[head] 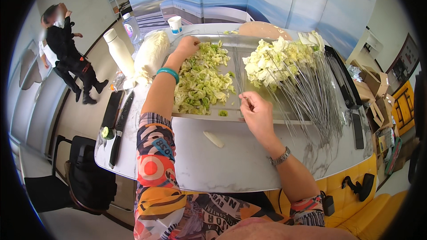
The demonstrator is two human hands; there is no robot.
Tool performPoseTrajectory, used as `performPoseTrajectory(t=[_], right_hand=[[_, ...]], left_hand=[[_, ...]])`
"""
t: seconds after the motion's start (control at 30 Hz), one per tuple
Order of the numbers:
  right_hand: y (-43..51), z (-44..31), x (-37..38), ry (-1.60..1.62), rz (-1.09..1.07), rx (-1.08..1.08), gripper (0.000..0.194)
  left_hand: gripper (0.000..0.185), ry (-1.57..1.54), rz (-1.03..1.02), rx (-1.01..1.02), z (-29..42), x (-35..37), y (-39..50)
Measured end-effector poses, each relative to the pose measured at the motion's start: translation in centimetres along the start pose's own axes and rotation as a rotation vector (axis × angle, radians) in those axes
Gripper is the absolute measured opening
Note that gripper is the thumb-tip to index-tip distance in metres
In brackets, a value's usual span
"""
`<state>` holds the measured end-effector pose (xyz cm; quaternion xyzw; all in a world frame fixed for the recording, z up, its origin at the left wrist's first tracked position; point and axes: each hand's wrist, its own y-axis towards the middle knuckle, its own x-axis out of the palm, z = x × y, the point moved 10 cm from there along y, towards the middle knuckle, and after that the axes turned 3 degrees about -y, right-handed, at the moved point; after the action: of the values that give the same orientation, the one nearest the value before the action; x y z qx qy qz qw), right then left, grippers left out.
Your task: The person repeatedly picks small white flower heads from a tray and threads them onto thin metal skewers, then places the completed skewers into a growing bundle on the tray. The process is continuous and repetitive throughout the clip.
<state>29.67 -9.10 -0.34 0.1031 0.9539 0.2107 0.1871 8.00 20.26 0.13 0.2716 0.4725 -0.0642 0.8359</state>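
My left hand (188,46) reaches to the upper left of a metal tray, its fingertips at the edge of a pile of cut cabbage leaves (203,83); whether they pinch a piece cannot be told. Near the tray's front rim (200,117), my right hand (256,108) has its fingers curled around the near end of a thin metal skewer. More skewers lie lengthwise beside it. On the tray's right side, cabbage leaves threaded on many metal skewers (283,58) form a heap, the bare ends (320,106) pointing towards me over the rim.
Left on the marble-patterned table (227,170) are a whole napa cabbage (152,51), a white bottle (118,51), a kitchen knife (121,126) and a cucumber piece (107,133). A paper cup (175,25) stands behind. A phone (358,131) lies right. Two people stand far left.
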Motion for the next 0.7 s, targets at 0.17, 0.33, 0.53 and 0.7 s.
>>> performPoseTrajectory(t=[0.17, 0.33, 0.53, 0.7], right_hand=[[0.0, 0.0, 0.0, 0.072, -0.002, 0.034, 0.008], [0.0, -0.6, 0.2, 0.089, -0.055, 0.045, 0.008], [0.3, -0.1, 0.6, 0.263, -0.119, 0.085, 0.008], [0.9, -0.4, 0.5, 0.42, -0.091, 0.053, 0.01]], left_hand=[[0.018, -0.405, -0.084, -0.159, 0.3, -2.7, -1.9], [0.014, -0.872, -0.178, -0.254, 3.2, -4.3, -5.5], [0.027, -1.217, -0.217, -0.264, 7.9, -4.6, -9.8], [0.028, -1.438, -0.294, -0.234, 11.7, -3.5, -12.9]])
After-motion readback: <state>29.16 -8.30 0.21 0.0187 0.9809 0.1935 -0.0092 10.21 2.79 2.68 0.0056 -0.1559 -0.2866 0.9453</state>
